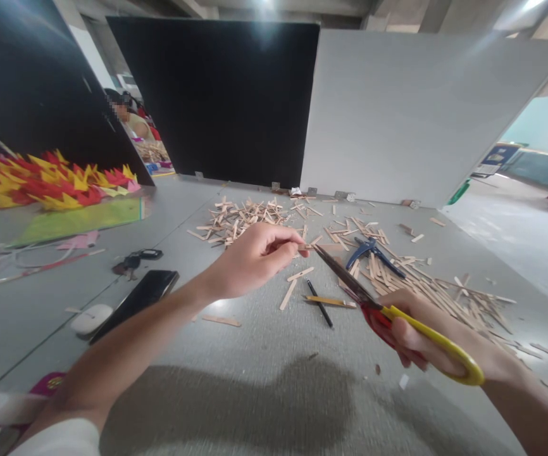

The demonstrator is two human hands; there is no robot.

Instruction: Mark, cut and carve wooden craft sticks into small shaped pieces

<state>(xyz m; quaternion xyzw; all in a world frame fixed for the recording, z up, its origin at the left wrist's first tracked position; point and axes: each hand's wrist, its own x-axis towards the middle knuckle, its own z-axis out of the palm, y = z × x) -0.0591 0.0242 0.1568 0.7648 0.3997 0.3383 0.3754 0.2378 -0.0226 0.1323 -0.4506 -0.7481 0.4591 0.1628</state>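
Left hand (250, 259) pinches stick (308, 245) at scissors (350, 285) tip.

Black phone (136, 301), white mouse (91, 318), keys (134, 259), blue pliers (373, 251).

My left hand (250, 259) pinches a wooden stick (308, 244); only its tip shows past my fingertips, and the rest is hidden inside my grip. My right hand (426, 335) covers the red loop of the scissors (373, 304), and I cannot tell whether the blades touch the stick. My right forearm is cut off by the right and bottom edges. My left sleeve (56, 440) is cut off at the bottom edge. A pink object (50, 383) at lower left is blurred and partly behind my arm. The person (129, 117) in the gap between the boards is mostly hidden. The small fittings (345, 196) at the foot of the white board are too small to identify.
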